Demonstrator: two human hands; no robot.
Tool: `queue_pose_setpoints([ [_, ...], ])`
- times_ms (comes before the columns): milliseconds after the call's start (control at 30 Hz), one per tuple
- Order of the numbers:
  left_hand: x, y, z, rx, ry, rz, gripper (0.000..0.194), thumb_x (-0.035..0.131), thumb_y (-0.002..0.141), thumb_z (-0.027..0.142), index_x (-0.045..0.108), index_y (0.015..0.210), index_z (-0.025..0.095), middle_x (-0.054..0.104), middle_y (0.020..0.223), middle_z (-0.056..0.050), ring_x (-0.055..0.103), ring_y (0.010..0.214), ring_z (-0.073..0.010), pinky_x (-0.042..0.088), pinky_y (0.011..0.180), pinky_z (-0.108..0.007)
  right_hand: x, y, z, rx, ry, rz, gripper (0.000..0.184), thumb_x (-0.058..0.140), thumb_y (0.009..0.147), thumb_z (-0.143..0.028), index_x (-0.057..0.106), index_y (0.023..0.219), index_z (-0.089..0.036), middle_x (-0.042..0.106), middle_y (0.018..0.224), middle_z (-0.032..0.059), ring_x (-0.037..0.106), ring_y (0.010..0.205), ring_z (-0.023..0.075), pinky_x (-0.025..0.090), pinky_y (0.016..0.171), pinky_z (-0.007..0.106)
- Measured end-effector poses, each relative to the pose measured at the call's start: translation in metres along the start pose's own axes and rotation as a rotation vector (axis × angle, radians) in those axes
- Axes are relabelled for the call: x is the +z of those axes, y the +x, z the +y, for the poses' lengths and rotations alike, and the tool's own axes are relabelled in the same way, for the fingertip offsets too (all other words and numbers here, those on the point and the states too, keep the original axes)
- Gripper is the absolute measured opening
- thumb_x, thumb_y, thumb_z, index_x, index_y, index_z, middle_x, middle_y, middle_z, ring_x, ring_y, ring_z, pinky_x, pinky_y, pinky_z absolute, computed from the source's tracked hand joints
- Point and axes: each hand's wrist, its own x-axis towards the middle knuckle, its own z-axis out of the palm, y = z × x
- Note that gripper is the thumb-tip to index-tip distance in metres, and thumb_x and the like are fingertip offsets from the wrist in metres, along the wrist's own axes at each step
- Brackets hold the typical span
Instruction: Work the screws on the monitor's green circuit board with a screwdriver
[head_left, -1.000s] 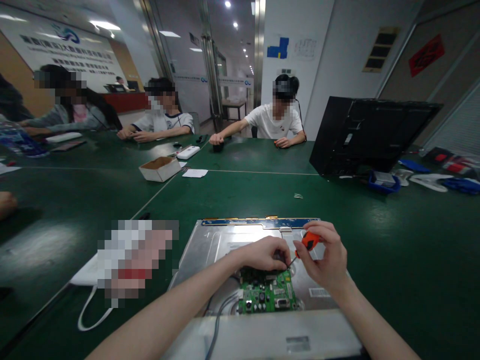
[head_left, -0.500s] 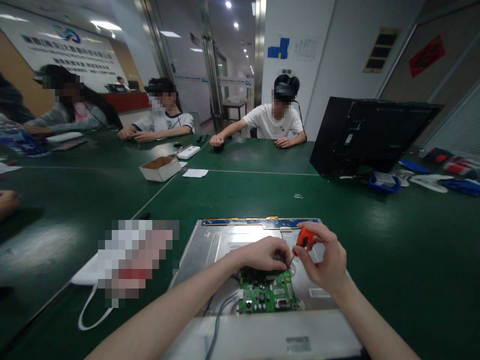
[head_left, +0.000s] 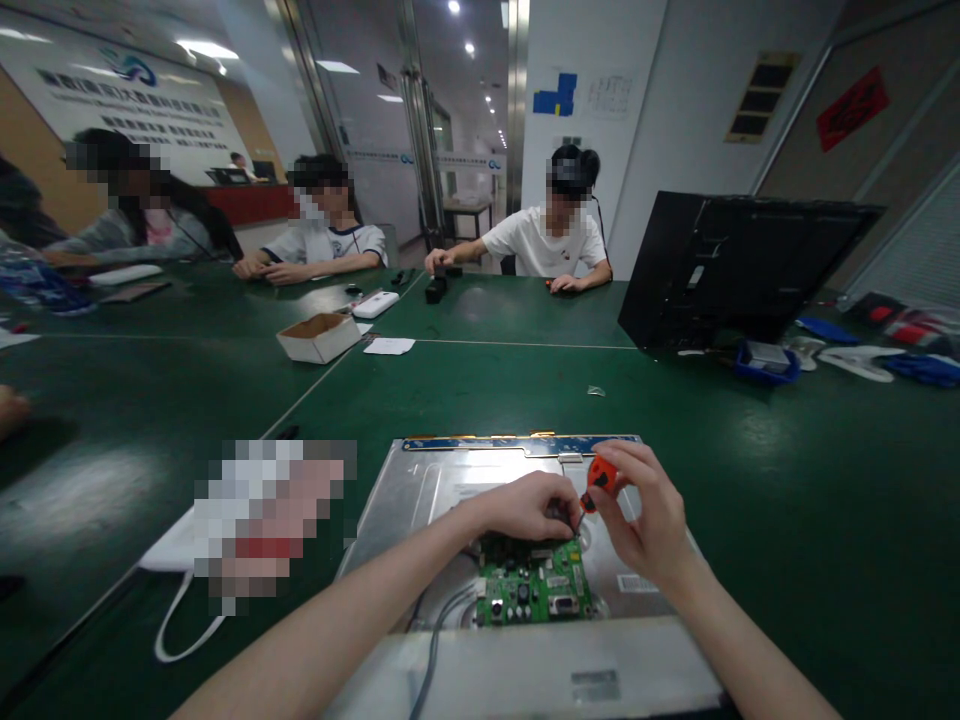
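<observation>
My right hand (head_left: 646, 515) grips the orange-and-black handle of a short screwdriver (head_left: 601, 473) between thumb and fingers. The screwdriver leans, its thin shaft running down to the upper right corner of a green circuit board (head_left: 525, 590). Right by that tip, the fingers of my left hand (head_left: 536, 505) are pinched together; what they hold, if anything, is hidden. The board sits on the silvery metal back of a display panel (head_left: 397, 490), and my left hand covers its upper edge. Grey cables (head_left: 433, 645) run from the board's left side toward me.
The panel lies on a green table (head_left: 810, 560). To its left is a white bag (head_left: 169, 540), partly blurred. Farther off stand an open cardboard box (head_left: 319, 340) and a black monitor (head_left: 739, 265). Several people sit around the table.
The screwdriver handle has turned and shifted slightly left with my right hand. My left hand stays in place. Across the table, a person's hand has lifted off a small black object.
</observation>
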Motion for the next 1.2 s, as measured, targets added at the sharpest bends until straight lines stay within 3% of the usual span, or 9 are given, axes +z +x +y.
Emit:
queue_pose_setpoints([
  [167, 0.0021, 0.0001, -0.0030, 0.002, -0.031, 0.005, 0.015, 0.070, 0.074, 0.002, 0.068, 0.082, 0.014, 0.063, 0.079, 0.001, 0.058, 0.074, -0.0140, 0.045, 0.067, -0.021, -0.0013, 0.0011, -0.0021, 0.010, -0.038, -0.043, 0.041, 0.044, 0.094, -0.011, 0.047, 0.133, -0.020, 0.063, 0.105, 0.0113, 0.064, 0.084, 0.0189, 0.056, 0.059, 0.028],
  [300, 0.0017, 0.0004, -0.0032, -0.004, -0.031, 0.004, 0.016, 0.070, 0.074, 0.003, 0.070, 0.084, 0.015, 0.063, 0.081, 0.001, 0.058, 0.074, -0.0138, 0.045, 0.068, -0.021, 0.0019, -0.0032, 0.0009, 0.044, -0.014, 0.035, 0.042, 0.057, 0.090, -0.016, 0.043, 0.129, -0.021, 0.064, 0.101, 0.0092, 0.063, 0.071, 0.0165, 0.054, 0.054, 0.027],
  [433, 0.0011, 0.0006, -0.0025, 0.008, -0.045, 0.000, 0.017, 0.070, 0.074, 0.002, 0.069, 0.085, 0.015, 0.065, 0.083, 0.000, 0.059, 0.076, -0.0145, 0.046, 0.071, -0.022, 0.0037, -0.0035, 0.0037, 0.051, -0.024, 0.108, 0.042, 0.064, 0.085, -0.015, 0.043, 0.121, -0.023, 0.061, 0.099, 0.0077, 0.066, 0.084, 0.0203, 0.056, 0.060, 0.030],
  [533, 0.0007, 0.0005, -0.0015, 0.017, -0.035, -0.009, 0.017, 0.069, 0.074, 0.003, 0.069, 0.086, 0.014, 0.065, 0.083, 0.000, 0.058, 0.075, -0.0144, 0.046, 0.071, -0.022, 0.0021, 0.0001, 0.0025, 0.019, -0.071, 0.095, 0.040, 0.064, 0.085, -0.014, 0.046, 0.120, -0.023, 0.060, 0.099, 0.0081, 0.064, 0.085, 0.0206, 0.056, 0.060, 0.030],
  [767, 0.0011, 0.0003, -0.0009, 0.014, -0.031, 0.012, 0.015, 0.070, 0.073, 0.002, 0.068, 0.083, 0.014, 0.063, 0.081, 0.000, 0.059, 0.076, -0.0150, 0.045, 0.069, -0.022, -0.0005, 0.0028, -0.0014, 0.030, -0.101, 0.028, 0.040, 0.058, 0.089, -0.013, 0.055, 0.126, -0.027, 0.056, 0.104, 0.0069, 0.059, 0.061, 0.0110, 0.052, 0.047, 0.024],
  [933, 0.0014, 0.0005, -0.0012, 0.003, -0.061, 0.000, 0.015, 0.069, 0.073, 0.002, 0.067, 0.082, 0.013, 0.063, 0.079, 0.001, 0.058, 0.073, -0.0142, 0.045, 0.068, -0.022, -0.0023, 0.0038, -0.0032, 0.013, -0.101, -0.041, 0.045, 0.047, 0.093, -0.012, 0.049, 0.137, -0.022, 0.064, 0.108, 0.0121, 0.066, 0.074, 0.0165, 0.057, 0.056, 0.028],
  [1067, 0.0002, -0.0003, 0.0005, 0.000, -0.054, 0.000, 0.018, 0.069, 0.074, 0.002, 0.070, 0.087, 0.015, 0.063, 0.080, 0.001, 0.058, 0.073, -0.0140, 0.045, 0.068, -0.022, -0.0018, 0.0012, -0.0030, 0.045, -0.098, 0.021, 0.041, 0.058, 0.090, -0.018, 0.048, 0.130, -0.020, 0.069, 0.101, 0.0098, 0.062, 0.059, 0.0128, 0.053, 0.047, 0.023],
  [1200, 0.0002, -0.0007, 0.0003, -0.007, -0.039, 0.008, 0.017, 0.070, 0.074, 0.003, 0.070, 0.086, 0.015, 0.063, 0.079, 0.001, 0.058, 0.072, -0.0135, 0.045, 0.067, -0.022, 0.0011, -0.0011, 0.0008, 0.036, -0.075, 0.096, 0.043, 0.065, 0.088, -0.020, 0.045, 0.125, -0.023, 0.069, 0.099, 0.0072, 0.065, 0.062, 0.0134, 0.055, 0.049, 0.023],
])
